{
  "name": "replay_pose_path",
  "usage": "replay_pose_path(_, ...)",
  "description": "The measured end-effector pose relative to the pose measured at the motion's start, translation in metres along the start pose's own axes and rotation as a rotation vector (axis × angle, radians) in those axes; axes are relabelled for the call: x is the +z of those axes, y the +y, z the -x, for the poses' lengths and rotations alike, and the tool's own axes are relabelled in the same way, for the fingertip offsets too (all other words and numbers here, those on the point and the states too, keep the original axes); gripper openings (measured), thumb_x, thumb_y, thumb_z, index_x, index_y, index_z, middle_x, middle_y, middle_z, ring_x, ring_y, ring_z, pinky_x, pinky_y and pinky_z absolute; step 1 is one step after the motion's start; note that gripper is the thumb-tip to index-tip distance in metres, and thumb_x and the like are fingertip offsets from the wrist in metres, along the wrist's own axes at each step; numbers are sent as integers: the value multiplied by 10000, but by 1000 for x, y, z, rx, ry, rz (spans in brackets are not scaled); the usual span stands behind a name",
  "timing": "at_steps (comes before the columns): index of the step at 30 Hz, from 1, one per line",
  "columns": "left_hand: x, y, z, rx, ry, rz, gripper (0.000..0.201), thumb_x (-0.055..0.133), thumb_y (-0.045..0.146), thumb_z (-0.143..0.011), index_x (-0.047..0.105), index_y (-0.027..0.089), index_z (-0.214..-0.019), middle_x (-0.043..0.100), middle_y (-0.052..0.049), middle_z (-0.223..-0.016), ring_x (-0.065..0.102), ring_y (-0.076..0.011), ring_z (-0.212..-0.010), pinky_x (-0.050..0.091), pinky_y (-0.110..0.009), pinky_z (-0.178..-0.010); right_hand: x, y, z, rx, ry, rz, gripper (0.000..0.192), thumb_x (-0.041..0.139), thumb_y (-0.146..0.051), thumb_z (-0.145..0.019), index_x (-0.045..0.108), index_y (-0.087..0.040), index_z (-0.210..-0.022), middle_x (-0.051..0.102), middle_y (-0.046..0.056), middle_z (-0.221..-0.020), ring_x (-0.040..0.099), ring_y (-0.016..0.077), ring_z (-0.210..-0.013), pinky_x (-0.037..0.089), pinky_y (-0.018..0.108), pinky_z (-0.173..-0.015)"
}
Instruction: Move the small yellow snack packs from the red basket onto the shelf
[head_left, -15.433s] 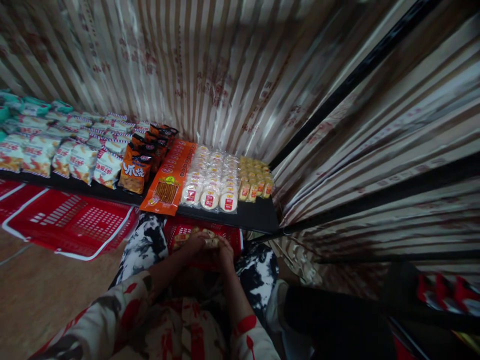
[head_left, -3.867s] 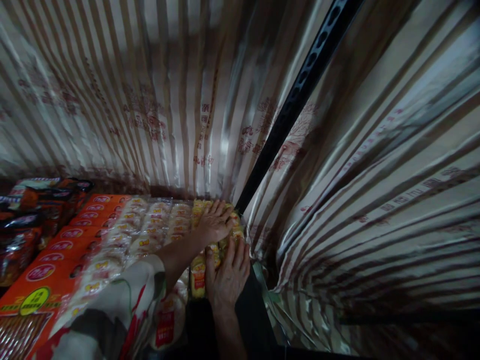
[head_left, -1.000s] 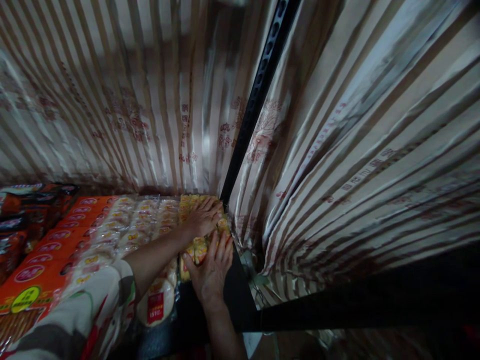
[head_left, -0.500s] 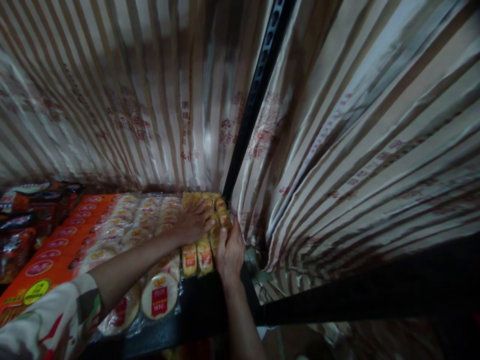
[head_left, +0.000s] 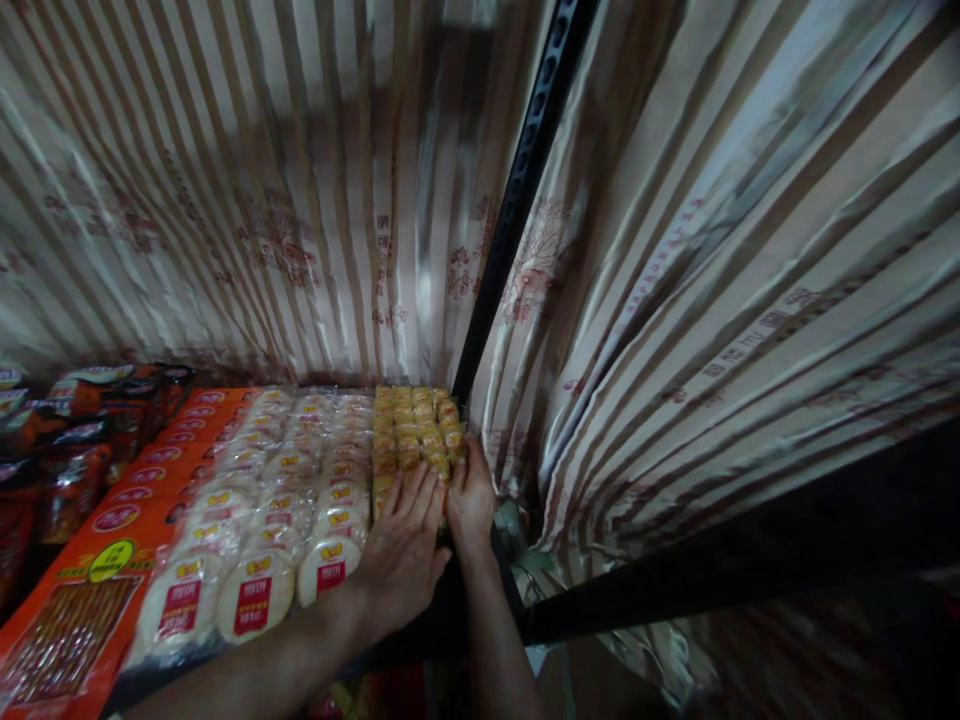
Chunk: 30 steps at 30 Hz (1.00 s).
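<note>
Overall light: dim and warm, brightest high on the striped curtain (head_left: 315,180), falling off downward.
Light source: seemingly overhead, outside the picture; satin folds catch pale streaks.
Glare: soft sheen on the clear wrappers of the round cakes (head_left: 255,520) and on the orange packs (head_left: 112,520).
Shadows: the front edge of the black shelf (head_left: 465,610) and the lower right corner sink into near black; the left hand (head_left: 401,555) and right hand (head_left: 471,500) are dull, with little modelling.
Blur: motion smear across the curtain's upper part; print on the yellow packets (head_left: 416,430) is unreadable.
Distortion: strong wide-angle bend; the black upright post (head_left: 525,190) leans and the stripes fan outward at the edges.
Focus: sharpest near the shelf's right corner, soft towards the left edge.
</note>
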<state>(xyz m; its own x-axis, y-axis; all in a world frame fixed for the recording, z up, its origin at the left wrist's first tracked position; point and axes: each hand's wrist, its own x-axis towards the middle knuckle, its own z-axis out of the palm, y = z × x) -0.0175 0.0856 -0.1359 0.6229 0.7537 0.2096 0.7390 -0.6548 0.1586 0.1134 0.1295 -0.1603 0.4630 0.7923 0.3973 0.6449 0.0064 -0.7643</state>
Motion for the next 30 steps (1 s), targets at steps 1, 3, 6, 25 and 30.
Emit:
replay_pose_path(1, 4, 4, 4, -1, -3, 6, 663, 434, 353, -849, 255, 91, -1431, 176, -117, -1523, 87, -266, -1414, 167, -470, -1147, -1, 0, 0, -4, 2, -14, 568, 259, -392, -892, 501, -44, -1270, 548, 181, -1283, 500, 231, -1206, 378, 383, -1032)
replay_pose_path(3, 10, 9, 10, -14, -3, 13, 678, 438, 347, -841, 236, 94, -1437, 160, -115, -1526, 85, -265, -1414, 170, -474, -1146, -3, -2, 0, 0, -12, -32, 570, 293, -435, -888, 514, -65, -1260, 553, 170, -1280, 503, 230, -1202, 379, 384, -1029)
replay_pose_path(6, 16, 10, 14, -38, 34, 18, 694, 445, 325, -830, 217, 88, -1441, 153, -118, -1528, 72, -260, -1415, 171, -469, -1148, -8, -6, 0, 21, -76, -28, 595, 291, -473, -893, 477, -88, -1307, 535, 153, -1311, 492, 227, -1218, 373, 385, -1033)
replay_pose_path(25, 8, -20, -9, -69, 158, 22, 647, 450, 366, -828, 340, 72, -1394, 229, -150, -1504, 120, -298, -1406, 149, -509, -1142, -2, -14, -54, 89, -252, -140, 697, 229, -610, -889, 440, -122, -1338, 486, 138, -1364, 433, 234, -1279, 326, 374, -1057)
replay_pose_path(30, -4, -32, -31, -270, 130, 41, 698, 402, 480, -848, 344, 49, -1394, 232, -177, -1498, 118, -339, -1400, 167, -510, -1130, 4, -12, -72, 162, -239, -136, 755, 244, -667, -856, 462, -105, -1312, 483, 176, -1355, 435, 250, -1270, 321, 383, -1043)
